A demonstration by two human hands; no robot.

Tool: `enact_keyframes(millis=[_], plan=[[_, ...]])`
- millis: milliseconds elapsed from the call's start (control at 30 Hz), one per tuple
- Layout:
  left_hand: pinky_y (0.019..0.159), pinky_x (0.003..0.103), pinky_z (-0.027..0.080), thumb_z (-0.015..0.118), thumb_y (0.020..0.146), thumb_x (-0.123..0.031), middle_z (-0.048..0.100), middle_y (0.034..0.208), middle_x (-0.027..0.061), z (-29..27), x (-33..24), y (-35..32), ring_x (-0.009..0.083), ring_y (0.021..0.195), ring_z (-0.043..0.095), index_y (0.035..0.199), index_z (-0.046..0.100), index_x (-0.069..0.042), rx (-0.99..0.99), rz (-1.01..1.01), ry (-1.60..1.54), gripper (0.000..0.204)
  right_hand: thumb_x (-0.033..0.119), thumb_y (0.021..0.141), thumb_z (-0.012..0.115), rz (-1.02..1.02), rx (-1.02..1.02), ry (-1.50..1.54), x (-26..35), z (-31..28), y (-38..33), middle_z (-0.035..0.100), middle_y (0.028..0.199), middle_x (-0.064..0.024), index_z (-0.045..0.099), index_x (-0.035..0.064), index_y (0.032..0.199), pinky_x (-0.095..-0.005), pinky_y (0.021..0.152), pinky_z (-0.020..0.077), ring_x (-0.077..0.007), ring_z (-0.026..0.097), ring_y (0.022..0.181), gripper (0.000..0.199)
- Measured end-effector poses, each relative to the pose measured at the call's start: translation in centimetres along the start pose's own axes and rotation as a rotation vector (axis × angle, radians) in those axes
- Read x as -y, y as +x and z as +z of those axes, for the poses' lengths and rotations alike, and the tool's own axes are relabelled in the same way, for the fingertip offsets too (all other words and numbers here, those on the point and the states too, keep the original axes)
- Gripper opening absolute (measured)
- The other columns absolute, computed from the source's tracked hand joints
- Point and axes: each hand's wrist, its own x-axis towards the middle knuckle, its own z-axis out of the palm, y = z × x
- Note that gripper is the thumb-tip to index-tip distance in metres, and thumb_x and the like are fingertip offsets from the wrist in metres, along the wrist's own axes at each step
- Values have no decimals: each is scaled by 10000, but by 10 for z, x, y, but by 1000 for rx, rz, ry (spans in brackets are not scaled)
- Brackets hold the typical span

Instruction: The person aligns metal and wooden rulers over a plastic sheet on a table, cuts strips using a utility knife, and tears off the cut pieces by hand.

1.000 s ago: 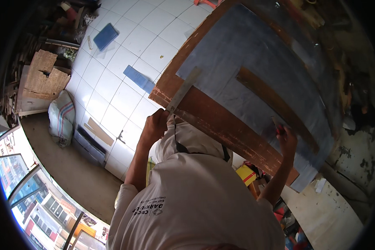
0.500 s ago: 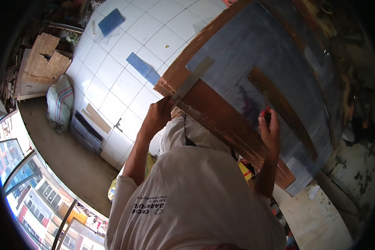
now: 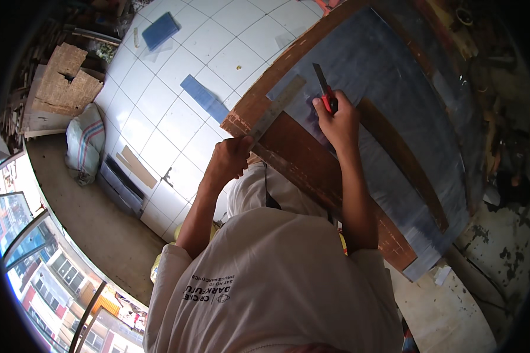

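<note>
My right hand is closed around a red utility knife, its dark blade out and pointing up and away from me. The knife is held over a blue-grey sheet lying on a worn brown wooden board. My left hand is closed on the near end of a flat straightedge, at the board's left corner. This straightedge runs slantwise across the bare wood onto the sheet's left edge. A long brown strip lies on the sheet, right of my right forearm.
Blue pieces and a dark blue rectangle lie on the white tiled floor. Left are a striped white sack and a broken wooden panel. A pale spotted surface stands at lower right.
My right hand has moved up and left across the sheet with the utility knife, whose blade now shows plainly. My left hand stays at the straightedge's near end.
</note>
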Motion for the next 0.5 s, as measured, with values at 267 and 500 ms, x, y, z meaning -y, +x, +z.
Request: enact_keyframes(millis=[267,500], plan=[[429,321,502,522,1037,-411,604,559,108,-4,-2,5,173,455,614,770,630,47,-1,-14,-45,541,494,745,863,193,93,-275,28,19,45,734,828,-113,676,76,869,-452,712,558,-330,724,802,475],[471,308,520,591,1003,-422,649,577,114,-10,-7,8,170,483,642,705,683,55,-19,-94,35,570,466,681,904,302,83,-327,34,22,54,735,846,-91,698,81,876,-417,722,537,-284,698,759,478]])
